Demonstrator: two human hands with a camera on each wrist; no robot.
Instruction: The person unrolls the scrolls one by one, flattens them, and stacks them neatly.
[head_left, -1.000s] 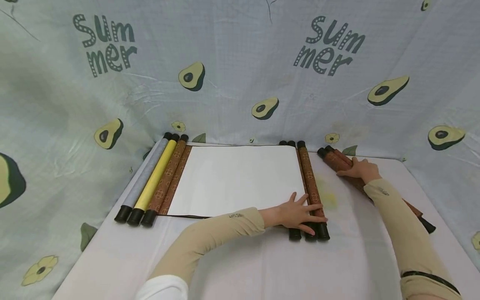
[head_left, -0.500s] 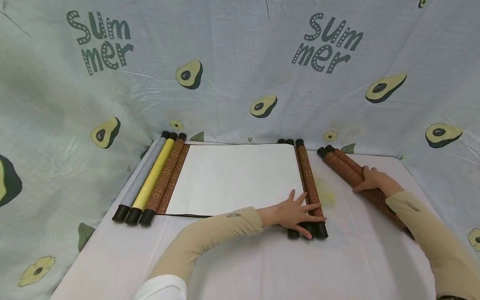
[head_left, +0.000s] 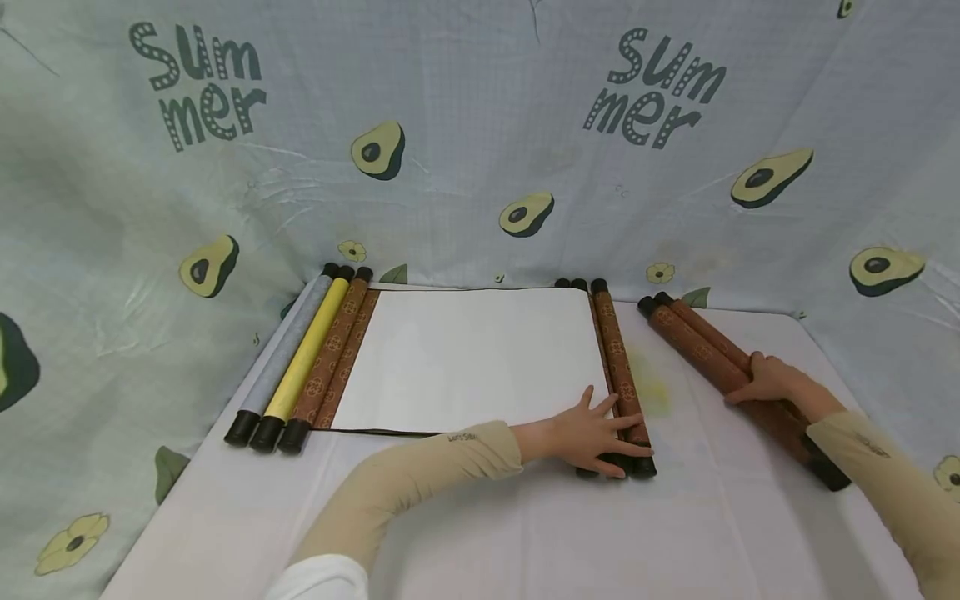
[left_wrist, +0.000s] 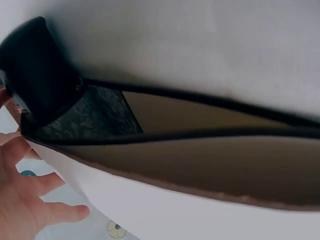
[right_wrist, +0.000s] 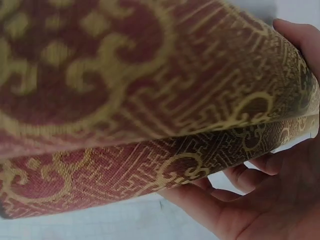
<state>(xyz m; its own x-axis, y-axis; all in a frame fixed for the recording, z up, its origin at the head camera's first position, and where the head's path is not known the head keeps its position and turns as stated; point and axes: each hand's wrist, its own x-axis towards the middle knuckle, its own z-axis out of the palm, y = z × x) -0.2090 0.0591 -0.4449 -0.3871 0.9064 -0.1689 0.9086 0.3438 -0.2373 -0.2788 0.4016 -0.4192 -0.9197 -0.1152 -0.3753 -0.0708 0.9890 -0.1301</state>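
Observation:
My left hand [head_left: 588, 437], fingers spread, rests on the brown roller [head_left: 618, 358] and black end knobs at the right side of a hanging scroll [head_left: 472, 358] laid out with its white face up. In the left wrist view, its layered lower edge bows apart beside a black knob [left_wrist: 40, 70]. My right hand [head_left: 780, 385] grips a pair of rolled brown brocade scrolls [head_left: 697, 350], slanting at the right. Thumb and fingers straddle the two rolls, whose gold pattern [right_wrist: 90, 65] fills the right wrist view; the palm side of the hand [right_wrist: 260, 200] shows below them.
Grey-blue [head_left: 288, 350], yellow [head_left: 311, 358] and brown [head_left: 333, 358] rods with black ends lie side by side along the left of the white sheet. A pale cloth covers the table [head_left: 525, 533]. Behind hangs a curtain [head_left: 450, 100] printed with avocados.
My right hand has slid right and toward me along the brown scrolls, whose near end has shifted left. The left hand stays on the roller ends.

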